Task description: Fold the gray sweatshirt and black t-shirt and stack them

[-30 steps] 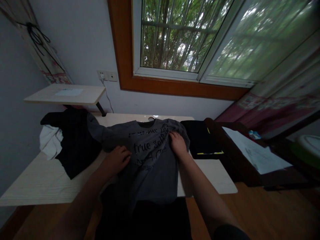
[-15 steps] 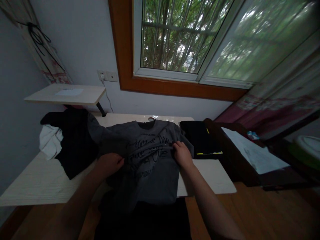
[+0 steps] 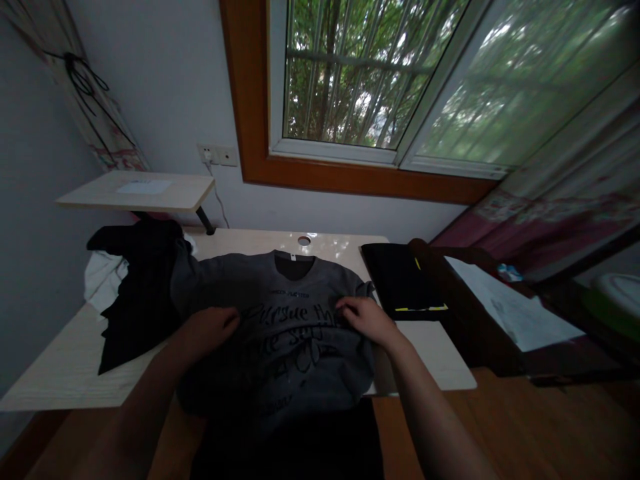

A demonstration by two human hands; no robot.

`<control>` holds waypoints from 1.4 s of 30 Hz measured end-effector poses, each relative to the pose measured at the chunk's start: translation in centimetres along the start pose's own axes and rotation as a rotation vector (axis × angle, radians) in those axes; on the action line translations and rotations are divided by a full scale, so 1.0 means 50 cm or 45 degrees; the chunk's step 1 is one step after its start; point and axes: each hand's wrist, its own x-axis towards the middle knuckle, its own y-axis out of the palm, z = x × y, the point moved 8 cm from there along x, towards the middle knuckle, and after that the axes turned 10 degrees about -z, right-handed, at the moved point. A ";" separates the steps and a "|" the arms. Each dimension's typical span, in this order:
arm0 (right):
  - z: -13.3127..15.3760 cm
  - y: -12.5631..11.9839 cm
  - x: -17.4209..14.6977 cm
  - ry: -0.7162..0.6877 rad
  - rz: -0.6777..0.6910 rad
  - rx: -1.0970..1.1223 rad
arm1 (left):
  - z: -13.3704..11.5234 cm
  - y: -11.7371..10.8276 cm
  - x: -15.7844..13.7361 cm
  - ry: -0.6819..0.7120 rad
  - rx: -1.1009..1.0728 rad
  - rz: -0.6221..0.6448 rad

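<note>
A dark grey T-shirt (image 3: 295, 333) with black lettering lies front up across the desk, its collar toward the window and its lower part hanging over the near edge. My left hand (image 3: 215, 327) is closed on the shirt's left side, fingers pinching the cloth. On the other side of the lettering, my right hand (image 3: 367, 319) pinches the fabric between thumb and fingers. The left sleeve reaches onto a heap of black clothing (image 3: 140, 293), with a white garment (image 3: 103, 277) partly under it.
Folded black clothing (image 3: 397, 280) with yellow edging lies on the right of the desk (image 3: 65, 373). A small raised shelf (image 3: 135, 190) stands at the back left. Beyond the desk's right side, a paper sheet (image 3: 505, 303) rests on dark furniture.
The shirt has been drawn toward me and spread, so its collar sits lower and its lettering shows more plainly. Its lower part now bunches near the desk edge. Both hands stay on it.
</note>
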 end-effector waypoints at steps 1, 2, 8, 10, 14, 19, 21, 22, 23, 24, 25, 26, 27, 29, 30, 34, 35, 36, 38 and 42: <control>0.013 -0.003 0.009 -0.031 -0.078 -0.018 | -0.017 -0.011 0.010 0.048 0.023 -0.114; 0.026 0.000 0.016 -0.076 -0.131 -0.039 | -0.034 -0.017 0.019 0.099 0.036 -0.211; 0.069 0.067 0.033 -0.239 -0.140 -0.256 | -0.080 0.012 0.045 0.220 0.155 -0.480; 0.066 0.074 0.032 -0.233 -0.135 -0.271 | -0.069 0.023 0.043 0.184 0.189 -0.482; 0.059 0.066 0.027 -0.196 -0.027 -0.121 | -0.042 0.021 0.023 0.099 0.167 -0.426; 0.058 0.058 0.009 -0.111 0.188 0.148 | 0.009 0.018 -0.010 -0.107 0.170 -0.182; 0.058 0.060 -0.003 -0.078 0.284 0.319 | 0.037 0.022 -0.021 -0.187 0.204 -0.064; 0.055 0.058 -0.007 -0.053 0.302 0.401 | 0.051 0.025 -0.025 -0.216 0.207 -0.009; 0.048 0.051 -0.008 -0.023 0.281 0.462 | 0.062 0.027 -0.028 -0.237 0.200 0.035; 0.036 0.038 -0.007 0.007 0.212 0.486 | 0.072 0.028 -0.030 -0.254 0.187 0.068; 0.020 0.020 -0.004 0.030 0.103 0.469 | 0.080 0.028 -0.031 -0.268 0.172 0.094; 0.001 -0.002 0.000 0.047 -0.035 0.411 | 0.086 0.027 -0.031 -0.279 0.158 0.112; -0.019 -0.026 0.002 0.059 -0.181 0.324 | 0.089 0.027 -0.030 -0.286 0.146 0.131; -0.061 -0.065 0.000 0.091 -0.418 0.114 | 0.088 0.027 -0.025 -0.284 0.121 0.169; -0.082 -0.078 -0.002 0.116 -0.488 0.012 | 0.085 0.024 -0.020 -0.278 0.114 0.165; -0.149 -0.085 -0.013 0.244 -0.537 -0.274 | 0.065 -0.009 0.021 -0.211 0.142 -0.055; -0.160 -0.080 -0.015 0.274 -0.512 -0.286 | 0.058 -0.020 0.034 -0.178 0.148 -0.136; -0.168 -0.073 -0.016 0.305 -0.474 -0.272 | 0.051 -0.029 0.049 -0.140 0.145 -0.212; -0.179 -0.058 -0.017 0.383 -0.378 -0.195 | 0.041 -0.044 0.078 -0.089 0.131 -0.354; -0.182 -0.047 -0.011 0.479 -0.297 -0.059 | 0.042 -0.049 0.132 -0.100 0.127 -0.503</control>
